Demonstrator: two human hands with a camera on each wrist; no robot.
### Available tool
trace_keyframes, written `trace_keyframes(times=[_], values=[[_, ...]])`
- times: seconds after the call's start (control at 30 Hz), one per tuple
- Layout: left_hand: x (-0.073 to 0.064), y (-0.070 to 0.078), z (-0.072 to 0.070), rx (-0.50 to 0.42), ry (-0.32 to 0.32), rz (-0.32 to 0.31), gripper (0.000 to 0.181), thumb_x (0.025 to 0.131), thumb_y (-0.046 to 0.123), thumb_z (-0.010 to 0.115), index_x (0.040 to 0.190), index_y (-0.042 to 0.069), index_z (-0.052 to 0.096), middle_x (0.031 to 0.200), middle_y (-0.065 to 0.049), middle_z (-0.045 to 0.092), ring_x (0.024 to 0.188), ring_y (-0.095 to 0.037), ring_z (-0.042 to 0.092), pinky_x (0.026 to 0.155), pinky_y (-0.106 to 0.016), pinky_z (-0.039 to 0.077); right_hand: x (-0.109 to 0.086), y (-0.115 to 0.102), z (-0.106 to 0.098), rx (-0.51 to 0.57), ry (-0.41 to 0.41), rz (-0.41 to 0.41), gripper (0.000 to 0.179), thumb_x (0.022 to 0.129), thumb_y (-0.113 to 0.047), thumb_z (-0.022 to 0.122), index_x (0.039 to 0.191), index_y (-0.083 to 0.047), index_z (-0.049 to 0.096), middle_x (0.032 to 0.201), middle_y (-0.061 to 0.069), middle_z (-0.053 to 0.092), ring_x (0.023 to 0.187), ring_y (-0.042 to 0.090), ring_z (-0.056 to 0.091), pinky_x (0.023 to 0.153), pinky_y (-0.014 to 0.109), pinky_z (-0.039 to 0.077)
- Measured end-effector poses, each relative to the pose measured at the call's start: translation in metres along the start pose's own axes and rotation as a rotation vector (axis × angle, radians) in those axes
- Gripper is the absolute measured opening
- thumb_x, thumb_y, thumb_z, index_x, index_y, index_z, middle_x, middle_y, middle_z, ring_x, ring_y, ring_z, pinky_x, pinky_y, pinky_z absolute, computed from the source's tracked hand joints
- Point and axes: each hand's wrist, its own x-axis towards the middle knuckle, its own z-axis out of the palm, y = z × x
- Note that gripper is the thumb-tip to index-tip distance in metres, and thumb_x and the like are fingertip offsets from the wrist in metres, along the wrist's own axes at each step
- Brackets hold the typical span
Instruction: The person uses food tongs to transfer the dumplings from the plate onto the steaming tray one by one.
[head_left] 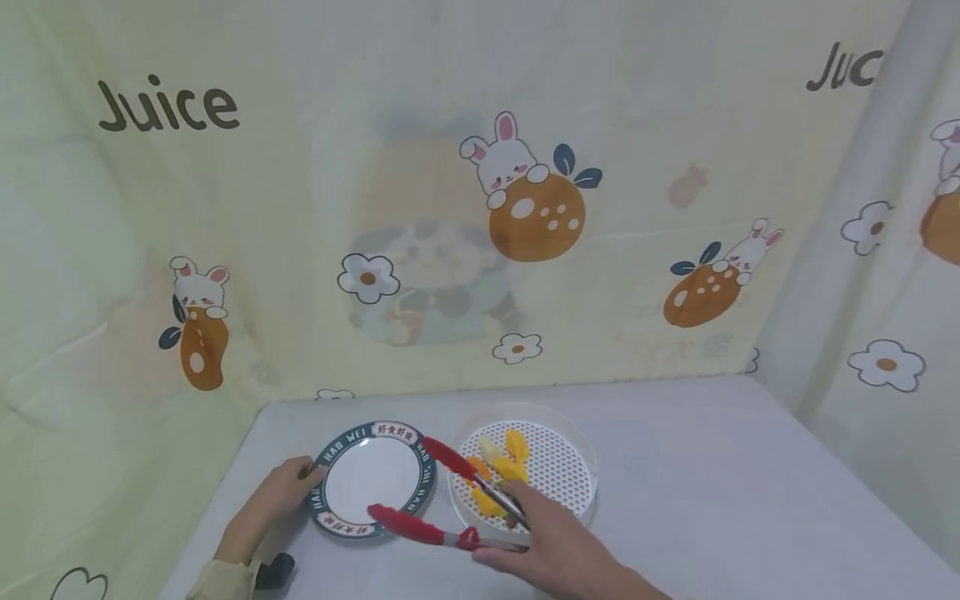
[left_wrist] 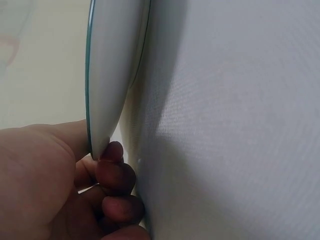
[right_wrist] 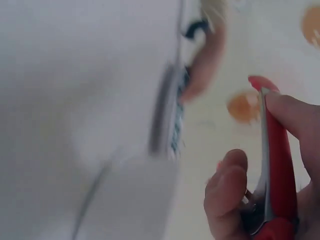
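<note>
A white plate [head_left: 372, 481] with a dark green lettered rim is at the left of the table. My left hand [head_left: 287, 487] pinches its left edge; in the left wrist view the thumb lies over the rim of the plate [left_wrist: 112, 75], with curled fingers beneath. My right hand [head_left: 558, 542] grips metal tongs [head_left: 408, 525] with red tips. The tongs' arms are spread, the tips above the plate's right part, with nothing between them. Under the tongs stands a round white perforated basket [head_left: 562, 467] holding several yellow, orange and whitish pieces [head_left: 510, 468], partly hidden by tongs and hand.
A white cloth covers the table [head_left: 697, 483]. Behind it hangs a printed curtain [head_left: 622, 317] with rabbits and fruit, and another curtain [head_left: 847, 275] borders the right side. A small black object [head_left: 275, 572] is by the left wrist.
</note>
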Motion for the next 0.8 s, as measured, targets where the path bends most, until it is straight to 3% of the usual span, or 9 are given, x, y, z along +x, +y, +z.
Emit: trace_keyframes(times=[0.17,0.3,0.5,0.6,0.8], values=[[0.006,-0.003,-0.001,0.010,-0.003,-0.009,0.029,0.103,0.030,0.053,0.102,0.002,0.062,0.081,-0.007,0.057,0.081,-0.020,0.054,0.076,-0.039,0.051,0.016,-0.018,0.048,-0.096,-0.061,0.004,0.093,0.069,-0.070,0.079,0.137,-0.014,0.050,0.099,0.003,0.057,0.090,0.020,0.054,0.071,0.042,0.053],[0.006,-0.007,0.000,-0.002,-0.003,0.007,0.028,0.103,0.029,0.053,0.098,0.003,0.061,0.079,-0.007,0.055,0.079,-0.019,0.053,0.073,-0.037,0.049,0.031,-0.024,0.071,-0.245,-0.040,-0.008,0.095,0.075,-0.075,0.070,0.139,-0.009,0.046,0.110,0.008,0.061,0.089,0.023,0.057,0.080,0.044,0.058],[0.003,-0.007,0.000,0.002,-0.002,0.010,0.028,0.103,0.029,0.053,0.097,0.003,0.061,0.078,-0.007,0.055,0.077,-0.019,0.052,0.070,-0.036,0.048,0.041,-0.028,0.081,-0.488,-0.005,-0.055,0.090,0.077,-0.080,0.063,0.133,-0.011,0.050,0.094,0.005,0.061,0.074,0.017,0.054,0.066,0.029,0.051],[0.002,-0.008,-0.003,0.020,0.003,0.009,0.028,0.103,0.029,0.053,0.097,0.003,0.061,0.078,-0.007,0.055,0.077,-0.019,0.052,0.070,-0.037,0.049,0.043,-0.033,0.084,-0.585,-0.017,-0.054,0.088,0.075,-0.080,0.065,0.131,-0.014,0.051,0.085,0.003,0.056,0.070,0.017,0.051,0.064,0.029,0.046],[0.006,-0.011,-0.006,0.023,0.003,0.016,0.029,0.103,0.030,0.053,0.097,0.003,0.061,0.079,-0.007,0.056,0.077,-0.020,0.052,0.070,-0.037,0.049,0.047,-0.039,0.085,-0.654,-0.037,-0.061,0.085,0.074,-0.079,0.066,0.129,-0.015,0.053,0.072,0.001,0.053,0.067,0.016,0.051,0.061,0.028,0.042]])
